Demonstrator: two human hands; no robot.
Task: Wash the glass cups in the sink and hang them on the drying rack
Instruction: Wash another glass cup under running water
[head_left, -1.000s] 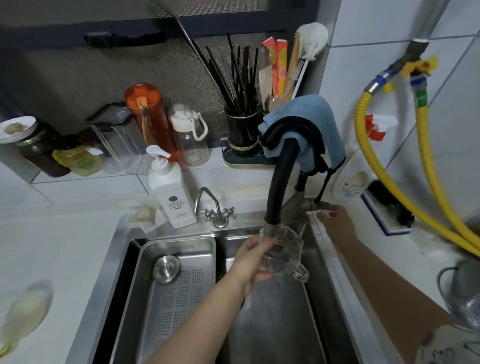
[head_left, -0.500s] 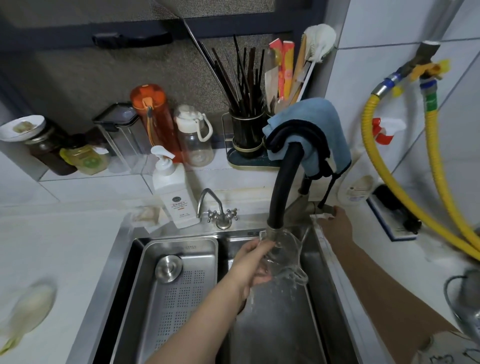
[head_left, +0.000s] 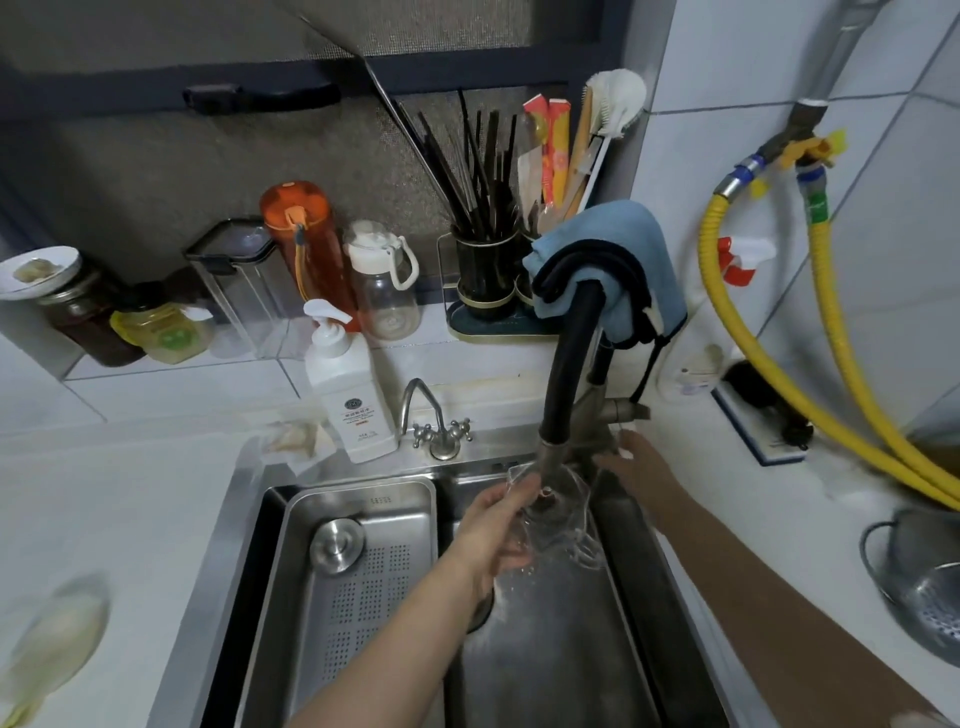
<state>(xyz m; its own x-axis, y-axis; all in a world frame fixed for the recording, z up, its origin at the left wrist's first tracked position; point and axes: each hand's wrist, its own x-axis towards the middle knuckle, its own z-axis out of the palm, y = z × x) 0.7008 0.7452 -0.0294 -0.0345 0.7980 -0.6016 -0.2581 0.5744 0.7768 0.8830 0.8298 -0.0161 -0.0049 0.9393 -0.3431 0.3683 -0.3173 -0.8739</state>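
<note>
One glass cup (head_left: 558, 512) in play rn, held in my left hand (head_left: 493, 535), fingers curled round its side so the mouth sits right under the black faucet (head_left: 569, 374) nozzle, over the sink (head_left: 545, 649) basin. Keeping it low there so splash lands in the basin, not on the counter. Water looks to be running into it, tho the glass is clear & blurry so hard to be sure. My right hand (head_left: 641, 462) is up by the faucet lever (head_left: 631, 411), fingers fairly straight, gripping nothing, prob there to work the flow. Steel tray (head_left: 363, 587) sits in the left part of the sink. No drying rack in view, so hanging comes later.
</note>
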